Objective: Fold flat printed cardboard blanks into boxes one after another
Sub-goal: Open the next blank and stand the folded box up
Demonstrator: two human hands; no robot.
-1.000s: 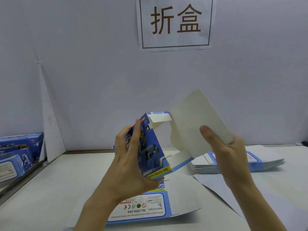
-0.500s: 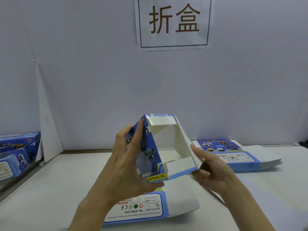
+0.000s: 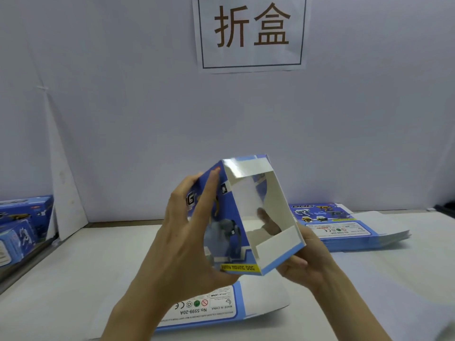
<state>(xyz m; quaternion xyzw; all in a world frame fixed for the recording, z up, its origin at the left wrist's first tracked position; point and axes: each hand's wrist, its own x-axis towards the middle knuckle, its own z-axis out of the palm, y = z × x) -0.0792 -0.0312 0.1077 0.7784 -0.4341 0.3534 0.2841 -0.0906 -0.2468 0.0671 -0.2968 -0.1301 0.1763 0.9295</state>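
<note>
Item in hand: half-formed box (image 3: 229,217), blue print with a robot-dog picture and a clear window panel; held up above the table (image 3: 73,279), tilted, open end toward the camera.
Left hand (image 3: 187,232): grips the printed face, fingers spread across it and thumb under the lower edge; judged to be steadying the sleeve so it keeps its squared shape.
Right hand (image 3: 302,262): wrapped round the far lower side, thumb at the bottom corner, fingers (image 3: 268,222) showing through the window; judged to be pressing the back panel or a flap into place.
Step, as judged: the tube is squared up and the end flaps are not yet closed.
Flat blank (image 3: 216,308): lies on the table directly beneath the hands, label panel up; probably placed there as the next one to fold.
Stack of blanks (image 3: 344,232): on the table to the right, printed side up, within the right hand's reach.
Finished boxes (image 3: 22,217): at the left edge, off to the side of the work area, partly cut off by the frame.
Sign (image 3: 251,33): white paper with two brown characters, fixed to the wall above.
White sheet (image 3: 61,180): leans upright at the back left corner.
Count: one box in hand; one loose blank; one stack, sheets too thin to count; at least two finished boxes; one sign; two hands.
</note>
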